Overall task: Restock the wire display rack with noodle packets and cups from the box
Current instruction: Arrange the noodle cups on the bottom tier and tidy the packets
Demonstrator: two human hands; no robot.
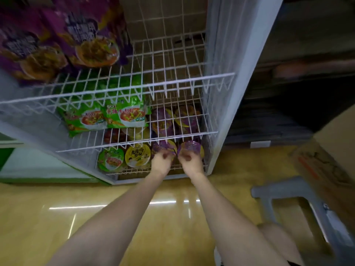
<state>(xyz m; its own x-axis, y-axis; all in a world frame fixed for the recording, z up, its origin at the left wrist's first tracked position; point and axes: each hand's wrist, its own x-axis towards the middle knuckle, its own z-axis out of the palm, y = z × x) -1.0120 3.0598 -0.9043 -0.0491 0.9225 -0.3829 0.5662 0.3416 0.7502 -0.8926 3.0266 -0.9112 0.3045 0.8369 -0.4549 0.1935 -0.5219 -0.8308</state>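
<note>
Purple cups [189, 148] upright on bottom shelf [134, 170], lids up, both hands gripping

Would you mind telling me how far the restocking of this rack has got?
Done: purple packets fill the top tier, green packets the middle, and a green cup and yellow cup stand on the bottom shelf. In hand: the left hand and right hand each grip a purple cup at the bottom right. Left: the right half of the upper shelf is bare; the box contents are not visible.
</note>
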